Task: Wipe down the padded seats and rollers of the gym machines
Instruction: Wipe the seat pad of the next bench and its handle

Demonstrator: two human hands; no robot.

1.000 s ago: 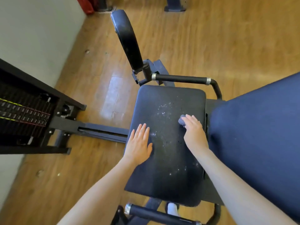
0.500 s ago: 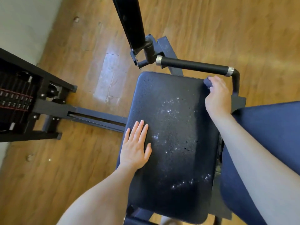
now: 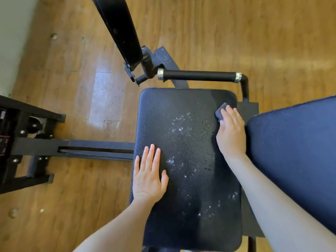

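Note:
A dark padded seat (image 3: pixel 187 206) fills the middle of the view, speckled with white spray droplets. My right hand (image 3: pixel 230 132) presses a small folded grey-blue cloth (image 3: pixel 221 111) flat onto the seat's far right corner, fingers laid over it. My left hand (image 3: pixel 148 176) lies flat with straight fingers on the seat's left edge, holding nothing. A blue padded backrest (image 3: pixel 294 157) rises at the right. A black padded arm pad (image 3: pixel 120 28) stands beyond the seat.
A black grip handle (image 3: pixel 197 75) with chrome collars runs across just beyond the seat. The machine's black frame and weight stack (image 3: pixel 21 140) stand at the left, joined by a rail (image 3: pixel 94 149). Wooden floor surrounds it; a pale wall lies at the far left.
My right hand swept the cloth from the seat's middle up to its far right corner, then drew it slightly back toward me. The left hand stayed planted on the left edge.

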